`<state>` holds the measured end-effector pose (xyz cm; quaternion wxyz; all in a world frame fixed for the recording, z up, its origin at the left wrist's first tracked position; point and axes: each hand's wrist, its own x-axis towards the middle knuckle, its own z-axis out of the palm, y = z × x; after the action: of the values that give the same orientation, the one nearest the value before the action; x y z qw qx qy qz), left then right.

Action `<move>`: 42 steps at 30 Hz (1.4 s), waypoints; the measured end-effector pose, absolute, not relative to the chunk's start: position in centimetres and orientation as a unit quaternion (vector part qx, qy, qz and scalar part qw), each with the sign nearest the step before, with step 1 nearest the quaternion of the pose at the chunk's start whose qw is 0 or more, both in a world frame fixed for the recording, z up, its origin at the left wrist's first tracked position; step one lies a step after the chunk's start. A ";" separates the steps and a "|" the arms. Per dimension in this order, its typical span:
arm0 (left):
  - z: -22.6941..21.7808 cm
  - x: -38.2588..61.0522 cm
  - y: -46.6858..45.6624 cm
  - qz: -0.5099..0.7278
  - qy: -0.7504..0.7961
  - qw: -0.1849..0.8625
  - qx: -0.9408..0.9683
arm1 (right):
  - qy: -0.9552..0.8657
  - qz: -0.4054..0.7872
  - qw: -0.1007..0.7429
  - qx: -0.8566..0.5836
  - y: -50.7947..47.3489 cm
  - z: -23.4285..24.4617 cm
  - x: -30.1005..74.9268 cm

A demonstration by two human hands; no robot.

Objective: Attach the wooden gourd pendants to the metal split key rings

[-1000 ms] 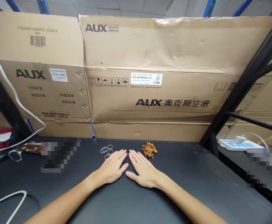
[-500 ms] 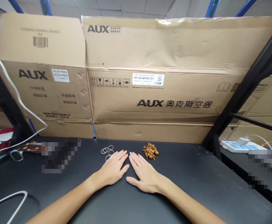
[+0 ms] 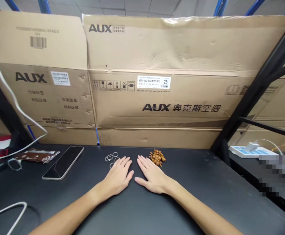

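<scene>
My left hand (image 3: 118,173) and my right hand (image 3: 152,174) lie flat and palm down on the black table (image 3: 193,182), holding nothing, with a narrow gap between them. Several metal split rings (image 3: 111,158) lie in a loose cluster just beyond my left fingertips, and one ring is partly hidden by the fingers. A bunch of small brown wooden gourd beads (image 3: 157,157) sits right at my right fingertips.
Large AUX cardboard boxes (image 3: 157,81) stand along the table's back edge. To the left lie a smartphone (image 3: 63,162), a brown packet (image 3: 37,156) and a white cable (image 3: 7,210). A power strip (image 3: 252,151) sits on a lower surface at right, behind a black shelf upright (image 3: 255,85).
My hands remain flat, with the right hand shifted slightly to the right and the gap widened a little. The view has moved slightly. The phone, pixelated earlier, now shows plainly.
</scene>
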<state>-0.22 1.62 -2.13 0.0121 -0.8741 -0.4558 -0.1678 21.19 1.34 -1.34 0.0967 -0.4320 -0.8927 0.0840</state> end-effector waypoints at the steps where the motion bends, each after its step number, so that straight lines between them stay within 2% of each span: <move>1: -2.2 -0.3 1.7 -0.172 -0.449 0.009 -0.877 | -0.893 0.083 0.099 -0.432 1.3 -1.3 21.2; 11: -2.2 0.0 1.5 -0.197 -0.479 0.047 -0.854 | -0.884 0.088 0.129 -0.441 0.9 -1.6 21.1; 18: -2.5 -0.1 1.7 -0.198 -0.426 0.049 -0.881 | -0.893 0.100 0.106 -0.427 0.4 -1.1 20.9; 22: -2.2 0.0 1.6 -0.192 -0.447 0.079 -0.870 | -0.905 0.096 0.106 -0.401 -0.4 -0.9 20.5; 25: -2.2 0.2 1.4 -0.202 -0.484 0.103 -0.845 | -0.903 0.083 0.124 -0.403 -0.7 -1.0 20.0; 30: -2.5 0.2 1.5 -0.216 -0.471 0.093 -0.850 | -0.831 -0.016 0.203 -0.517 -0.5 -1.3 19.4; 35: -2.5 0.2 1.6 -0.230 -0.441 0.076 -0.864 | -0.783 -0.039 0.213 -0.584 -0.2 -1.7 19.2; 38: -2.3 0.2 1.5 -0.225 -0.434 0.075 -0.869 | -0.786 -0.057 0.226 -0.573 -0.2 -1.8 19.2; 42: -2.0 0.2 1.5 -0.218 -0.418 0.052 -0.881 | -0.826 -0.061 0.271 -0.491 -0.3 -1.9 19.4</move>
<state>0.22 1.49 -2.05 0.0516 -0.8807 -0.4176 -0.2175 19.36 -0.27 -1.89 0.2710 -0.4912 -0.8256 -0.0611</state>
